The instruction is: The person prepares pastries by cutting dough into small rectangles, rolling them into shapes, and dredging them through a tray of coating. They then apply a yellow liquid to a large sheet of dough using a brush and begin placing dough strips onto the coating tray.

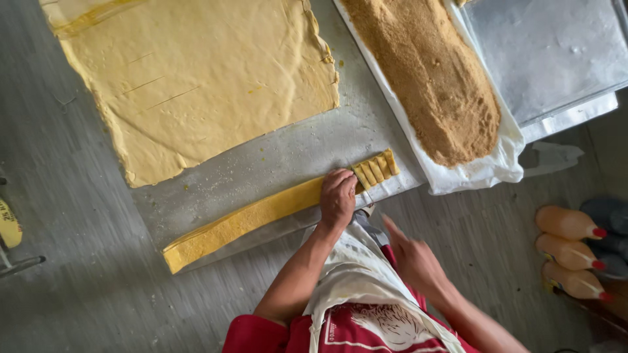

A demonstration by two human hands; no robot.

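A wide dough sheet (196, 78) lies across the far left of the steel table (78, 261), reaching its far edge. At the far right, a white cloth (484, 170) carries a long heap of brown crumbs (432, 78). A metal tray (549, 52) sits in the far right corner, just beside the cloth. Three bottles (569, 252) with red caps lie beyond the right edge.

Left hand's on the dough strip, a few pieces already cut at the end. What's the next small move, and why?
Probably slide the left hand a little back along the dough strip and cut the next piece: the cut pieces lie right beside its fingertips, and the right hand hovers off the strip.
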